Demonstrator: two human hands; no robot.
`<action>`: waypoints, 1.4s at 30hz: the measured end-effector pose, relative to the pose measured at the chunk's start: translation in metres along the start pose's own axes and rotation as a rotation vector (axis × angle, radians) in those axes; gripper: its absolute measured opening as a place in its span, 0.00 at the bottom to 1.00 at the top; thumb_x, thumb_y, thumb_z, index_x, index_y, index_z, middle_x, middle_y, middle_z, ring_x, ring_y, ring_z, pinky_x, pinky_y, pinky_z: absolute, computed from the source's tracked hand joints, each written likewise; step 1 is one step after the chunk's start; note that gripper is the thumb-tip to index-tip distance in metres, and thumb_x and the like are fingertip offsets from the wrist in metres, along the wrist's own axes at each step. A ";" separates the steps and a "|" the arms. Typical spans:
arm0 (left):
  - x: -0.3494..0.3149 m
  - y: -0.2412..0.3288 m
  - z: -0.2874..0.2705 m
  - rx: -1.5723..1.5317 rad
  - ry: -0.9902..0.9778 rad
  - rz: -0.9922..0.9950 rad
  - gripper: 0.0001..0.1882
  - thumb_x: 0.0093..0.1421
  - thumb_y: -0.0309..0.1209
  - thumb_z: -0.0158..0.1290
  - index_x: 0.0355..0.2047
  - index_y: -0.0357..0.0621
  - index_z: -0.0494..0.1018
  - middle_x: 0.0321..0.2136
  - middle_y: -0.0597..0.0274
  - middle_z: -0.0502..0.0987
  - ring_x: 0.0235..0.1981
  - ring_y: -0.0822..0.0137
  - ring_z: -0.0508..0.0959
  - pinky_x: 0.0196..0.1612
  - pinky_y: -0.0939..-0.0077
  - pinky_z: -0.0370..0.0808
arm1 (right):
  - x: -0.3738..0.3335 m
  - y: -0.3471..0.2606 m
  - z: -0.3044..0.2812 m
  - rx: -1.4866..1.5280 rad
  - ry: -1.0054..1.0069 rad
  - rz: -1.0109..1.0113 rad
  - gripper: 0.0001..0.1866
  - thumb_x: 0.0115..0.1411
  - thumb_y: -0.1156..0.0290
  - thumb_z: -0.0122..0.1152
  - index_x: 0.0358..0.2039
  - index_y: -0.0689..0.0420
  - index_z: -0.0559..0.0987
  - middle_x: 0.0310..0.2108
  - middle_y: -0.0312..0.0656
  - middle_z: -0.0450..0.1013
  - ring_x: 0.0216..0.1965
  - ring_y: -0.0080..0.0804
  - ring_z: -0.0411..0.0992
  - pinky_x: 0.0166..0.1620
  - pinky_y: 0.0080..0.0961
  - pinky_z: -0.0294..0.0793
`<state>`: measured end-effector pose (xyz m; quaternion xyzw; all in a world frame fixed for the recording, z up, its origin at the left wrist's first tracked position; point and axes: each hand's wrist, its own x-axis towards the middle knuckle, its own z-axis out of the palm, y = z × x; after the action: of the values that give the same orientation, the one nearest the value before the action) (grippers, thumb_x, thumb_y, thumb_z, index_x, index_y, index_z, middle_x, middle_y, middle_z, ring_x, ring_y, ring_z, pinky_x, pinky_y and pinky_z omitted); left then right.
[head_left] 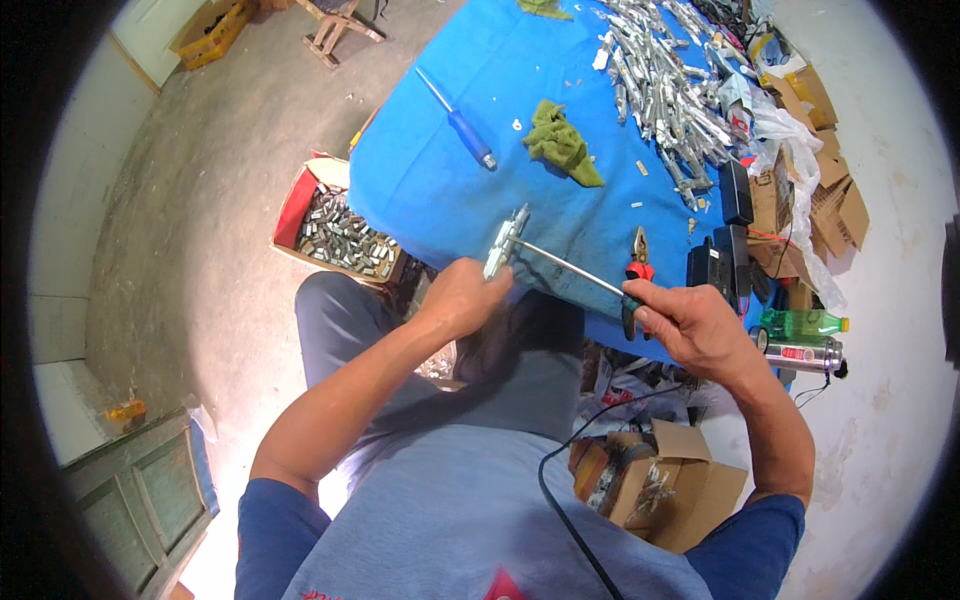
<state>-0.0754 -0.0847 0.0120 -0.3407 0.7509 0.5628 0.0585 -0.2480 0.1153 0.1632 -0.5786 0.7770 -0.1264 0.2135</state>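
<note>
A blue-covered desk (400,175) bears a heap of silvery metal parts (660,95) at its far right, while the right hand (693,325) and left hand (464,298) have their grips clamped respectively on a screwdriver (570,266) and, by the near edge, a shorter metal piece (503,246) at the screwdriver's tip.

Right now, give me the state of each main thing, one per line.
Left hand: closed on metal part
Right hand: closed on long screwdriver
Long screwdriver: held, tip at the metal part
Blue-handled tool: lying loose
Pliers: lying on blue table
Nearer green rag: crumpled
Metal strips: heaped loosely
Red-sided box: open, holding small metal pieces
Cardboard box: open
Green bottle: capped
</note>
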 end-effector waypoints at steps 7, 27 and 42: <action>0.004 -0.012 0.007 -0.103 -0.005 0.013 0.27 0.60 0.48 0.49 0.29 0.28 0.77 0.22 0.35 0.76 0.29 0.40 0.79 0.37 0.54 0.73 | 0.015 0.011 -0.014 0.709 -0.291 0.607 0.18 0.67 0.62 0.54 0.53 0.57 0.78 0.22 0.32 0.71 0.17 0.18 0.65 0.20 0.17 0.65; -0.055 -0.014 0.019 -0.681 -0.227 0.029 0.21 0.64 0.47 0.53 0.21 0.45 0.70 0.15 0.74 0.62 0.16 0.80 0.59 0.19 0.80 0.54 | 0.026 0.129 0.057 -0.100 0.579 0.534 0.25 0.60 0.53 0.55 0.55 0.51 0.75 0.48 0.53 0.75 0.48 0.55 0.73 0.51 0.46 0.72; -0.131 -0.011 0.076 -0.423 -0.074 0.210 0.19 0.66 0.44 0.51 0.24 0.44 0.71 0.18 0.74 0.67 0.19 0.82 0.63 0.21 0.82 0.56 | -0.014 -0.041 0.160 1.003 0.624 0.207 0.17 0.61 0.59 0.64 0.36 0.64 0.80 0.24 0.35 0.75 0.22 0.17 0.70 0.25 0.17 0.69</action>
<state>0.0076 0.0393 0.0377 -0.2446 0.6447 0.7228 -0.0455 -0.1337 0.1248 0.0441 -0.2642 0.7007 -0.6203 0.2333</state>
